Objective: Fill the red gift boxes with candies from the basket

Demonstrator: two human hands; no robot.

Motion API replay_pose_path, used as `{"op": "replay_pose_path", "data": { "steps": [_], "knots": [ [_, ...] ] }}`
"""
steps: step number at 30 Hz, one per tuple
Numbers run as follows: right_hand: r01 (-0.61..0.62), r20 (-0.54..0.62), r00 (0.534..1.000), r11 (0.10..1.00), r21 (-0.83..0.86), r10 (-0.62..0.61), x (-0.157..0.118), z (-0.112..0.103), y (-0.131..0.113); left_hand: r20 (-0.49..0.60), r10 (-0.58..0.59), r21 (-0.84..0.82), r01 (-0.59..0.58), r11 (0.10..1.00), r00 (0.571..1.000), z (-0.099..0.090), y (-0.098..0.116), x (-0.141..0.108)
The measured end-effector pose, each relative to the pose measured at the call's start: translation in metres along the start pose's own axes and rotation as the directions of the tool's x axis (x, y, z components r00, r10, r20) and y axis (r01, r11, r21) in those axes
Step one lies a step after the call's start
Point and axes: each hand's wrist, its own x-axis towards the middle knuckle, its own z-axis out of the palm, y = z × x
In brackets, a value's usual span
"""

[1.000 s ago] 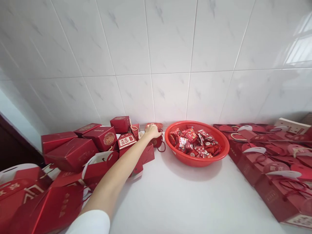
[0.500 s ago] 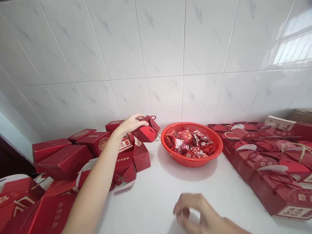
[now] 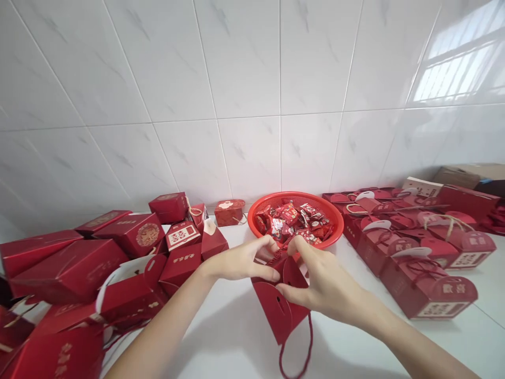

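Note:
Between my two hands is a red gift box (image 3: 272, 310) with slotted flaps and a dark red cord handle (image 3: 310, 337) dangling from its near side. My left hand (image 3: 256, 258) grips its left upper edge, thumb pressed on a flap. On the right flap, my right hand (image 3: 315, 273) pinches with thumb and fingers. More cord shows at the far side, between the hands. Just behind the box stands a red plastic basket (image 3: 337, 231) full of red-wrapped candies (image 3: 290, 216), its front rim partly hidden by my hands.
Several red gift boxes (image 3: 71, 268) lie piled on the left, some with flaps open. Rows of red boxes with cord handles (image 3: 430, 284) stand on the right. A small red box (image 3: 229, 211) rests by the tiled wall (image 3: 252, 152). The white tabletop (image 3: 221, 321) lies beneath.
My left hand has brought a red box from the left pile to the front of the basket. My right hand has come up and taken hold of it too. The view has shifted.

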Motion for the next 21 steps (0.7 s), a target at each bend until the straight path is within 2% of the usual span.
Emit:
{"op": "replay_pose_path", "data": {
  "steps": [4,9,12,15,17,21],
  "knots": [
    [-0.041,0.145,0.989,0.999,0.028,0.036,-0.002,-0.001,0.012,0.115,0.013,-0.087,-0.003,0.996,0.993,0.002,-0.024,0.012],
    [-0.122,0.204,0.973,0.991,0.056,0.109,0.006,-0.006,0.028,0.046,0.068,-0.093,-0.063,0.994,0.997,-0.003,-0.043,0.021],
    [-0.133,0.263,0.959,0.987,0.086,0.106,0.010,-0.007,0.034,0.069,0.092,0.021,-0.094,0.995,0.993,-0.005,-0.040,0.019],
    [-0.152,0.287,0.951,0.982,0.109,0.115,0.010,-0.005,0.034,0.081,0.053,0.199,-0.068,0.978,0.995,0.001,-0.028,0.012],
    [-0.166,0.293,0.948,0.980,0.107,0.129,0.009,-0.003,0.032,0.026,0.027,0.309,-0.034,0.950,0.999,0.011,-0.019,0.007],
    [-0.160,0.271,0.953,0.985,0.070,0.136,0.006,-0.002,0.024,-0.174,-0.023,0.498,0.107,0.860,0.985,0.033,-0.010,-0.004]
  ]
}}
